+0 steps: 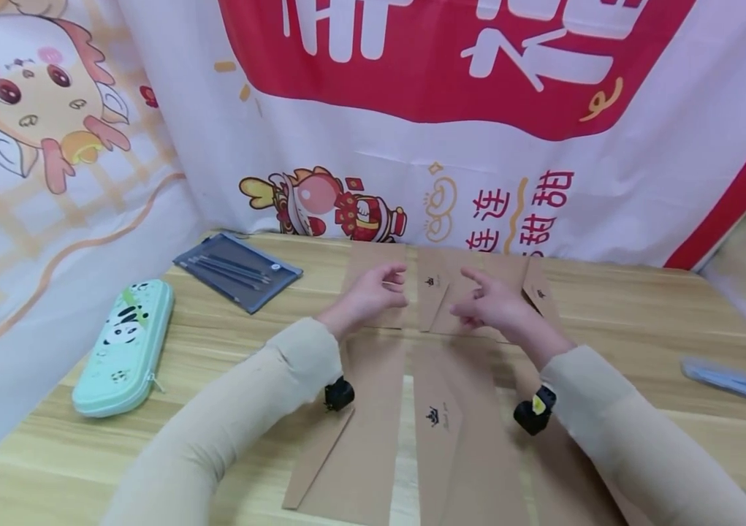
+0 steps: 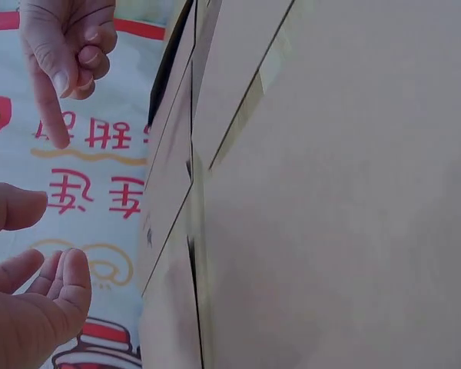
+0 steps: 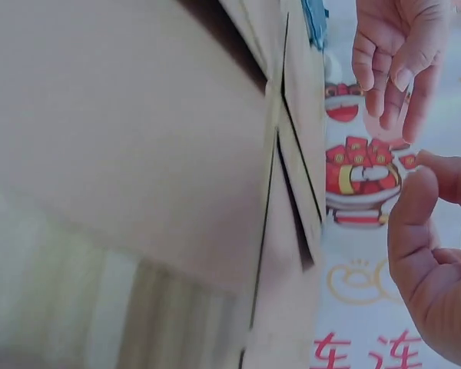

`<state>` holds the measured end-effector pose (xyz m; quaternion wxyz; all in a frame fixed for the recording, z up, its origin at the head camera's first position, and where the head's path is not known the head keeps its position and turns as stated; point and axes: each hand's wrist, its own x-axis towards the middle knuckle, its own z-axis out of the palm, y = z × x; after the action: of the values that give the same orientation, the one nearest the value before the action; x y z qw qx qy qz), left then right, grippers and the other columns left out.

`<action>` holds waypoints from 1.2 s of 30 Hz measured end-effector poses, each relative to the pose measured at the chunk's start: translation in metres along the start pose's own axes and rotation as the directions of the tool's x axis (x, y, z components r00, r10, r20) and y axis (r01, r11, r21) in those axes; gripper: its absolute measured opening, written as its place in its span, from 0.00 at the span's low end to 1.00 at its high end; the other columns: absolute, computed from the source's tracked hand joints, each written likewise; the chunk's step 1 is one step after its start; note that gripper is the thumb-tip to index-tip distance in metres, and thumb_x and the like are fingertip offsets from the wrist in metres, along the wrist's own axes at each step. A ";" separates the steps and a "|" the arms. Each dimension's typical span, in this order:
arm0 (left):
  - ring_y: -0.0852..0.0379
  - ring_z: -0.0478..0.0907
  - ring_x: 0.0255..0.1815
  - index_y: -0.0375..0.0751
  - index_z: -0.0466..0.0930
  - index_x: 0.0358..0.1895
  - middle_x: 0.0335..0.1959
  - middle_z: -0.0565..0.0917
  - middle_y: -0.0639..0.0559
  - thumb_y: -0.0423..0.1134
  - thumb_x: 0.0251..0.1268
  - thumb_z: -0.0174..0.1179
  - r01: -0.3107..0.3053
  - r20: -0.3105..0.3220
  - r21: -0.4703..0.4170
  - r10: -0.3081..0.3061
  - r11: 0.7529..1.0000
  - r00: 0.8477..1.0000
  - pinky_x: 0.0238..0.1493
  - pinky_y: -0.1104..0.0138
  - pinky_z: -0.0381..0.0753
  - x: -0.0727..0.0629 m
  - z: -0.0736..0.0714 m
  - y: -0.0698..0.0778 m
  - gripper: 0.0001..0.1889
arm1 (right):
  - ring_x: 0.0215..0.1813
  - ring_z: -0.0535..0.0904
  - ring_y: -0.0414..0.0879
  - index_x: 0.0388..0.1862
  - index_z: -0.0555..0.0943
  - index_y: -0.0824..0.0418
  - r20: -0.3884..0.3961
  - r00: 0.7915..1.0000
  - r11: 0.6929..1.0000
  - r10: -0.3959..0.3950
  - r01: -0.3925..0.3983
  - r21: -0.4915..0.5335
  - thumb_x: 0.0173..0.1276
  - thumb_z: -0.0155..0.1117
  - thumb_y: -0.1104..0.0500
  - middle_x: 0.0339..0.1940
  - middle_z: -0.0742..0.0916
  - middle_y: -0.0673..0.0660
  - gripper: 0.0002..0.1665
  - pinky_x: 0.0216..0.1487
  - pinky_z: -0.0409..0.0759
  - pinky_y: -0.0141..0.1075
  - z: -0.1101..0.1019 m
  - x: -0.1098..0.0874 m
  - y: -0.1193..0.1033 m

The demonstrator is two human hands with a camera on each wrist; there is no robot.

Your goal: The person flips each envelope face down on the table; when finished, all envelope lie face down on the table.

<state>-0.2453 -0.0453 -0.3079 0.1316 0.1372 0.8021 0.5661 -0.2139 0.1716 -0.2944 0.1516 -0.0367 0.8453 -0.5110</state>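
Several brown kraft paper envelopes lie in two rows on the table. My left hand hovers over the back-left envelope, its fingers loosely bent and holding nothing. Over the back-middle envelope, marked with a small black crown, my right hand points its index finger forward while the other fingers bend in; it grips nothing. The front-middle envelope also bears a crown print. To its left lies the front-left envelope, its flap sticking out. My right forearm partly hides the front-right envelope.
A mint pencil case with a panda print lies at the left. Behind it is a dark mesh zip pouch with pencils inside. A pale blue object sits at the right edge. A printed cloth hangs behind the table.
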 end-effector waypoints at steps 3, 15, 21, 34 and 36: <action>0.45 0.68 0.61 0.39 0.59 0.68 0.63 0.67 0.37 0.23 0.56 0.57 -0.007 0.044 -0.016 0.008 1.000 0.999 0.59 0.60 0.73 0.005 0.009 0.002 0.34 | 0.40 0.80 0.52 0.75 0.44 0.57 -0.030 1.000 1.000 0.011 -0.011 0.001 0.64 0.59 0.62 0.40 0.80 0.63 0.48 0.48 0.81 0.45 -0.007 -0.005 0.007; 0.46 0.67 0.63 0.39 0.60 0.68 0.67 0.65 0.41 0.25 0.55 0.57 0.065 0.024 -0.013 -0.065 0.998 0.998 0.58 0.59 0.74 0.019 0.028 -0.004 0.34 | 0.56 0.75 0.56 0.73 0.44 0.66 -0.038 0.999 0.999 0.031 -0.032 -0.010 0.66 0.56 0.65 0.61 0.71 0.72 0.44 0.56 0.77 0.43 -0.019 -0.007 0.031; 0.45 0.67 0.63 0.39 0.60 0.68 0.67 0.63 0.40 0.26 0.54 0.59 0.101 0.016 -0.004 -0.101 0.995 0.995 0.60 0.57 0.72 0.022 0.032 -0.013 0.35 | 0.61 0.70 0.61 0.73 0.46 0.68 -0.038 0.998 0.998 0.051 -0.053 -0.039 0.65 0.57 0.64 0.66 0.65 0.74 0.44 0.58 0.75 0.45 -0.018 -0.002 0.042; 0.45 0.65 0.64 0.41 0.60 0.68 0.65 0.67 0.42 0.26 0.53 0.59 0.194 0.053 -0.065 -0.191 0.979 0.980 0.65 0.52 0.64 0.024 0.038 -0.018 0.35 | 0.65 0.66 0.62 0.73 0.49 0.66 -0.053 0.995 0.992 0.087 -0.091 -0.082 0.64 0.59 0.64 0.67 0.65 0.72 0.43 0.62 0.70 0.50 -0.013 0.006 0.041; 0.45 0.65 0.64 0.41 0.60 0.68 0.65 0.67 0.42 0.26 0.54 0.58 0.198 0.050 -0.086 -0.194 0.976 0.980 0.66 0.53 0.64 0.024 0.038 -0.019 0.35 | 0.64 0.66 0.62 0.73 0.49 0.66 -0.045 0.995 0.992 0.091 -0.094 -0.085 0.64 0.59 0.64 0.67 0.65 0.72 0.43 0.62 0.70 0.50 -0.014 0.007 0.041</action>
<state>-0.2548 -0.0089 -0.3392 0.2093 0.0628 0.7824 0.5832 -0.2205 0.2016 -0.3258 0.1559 0.0066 0.8705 -0.4669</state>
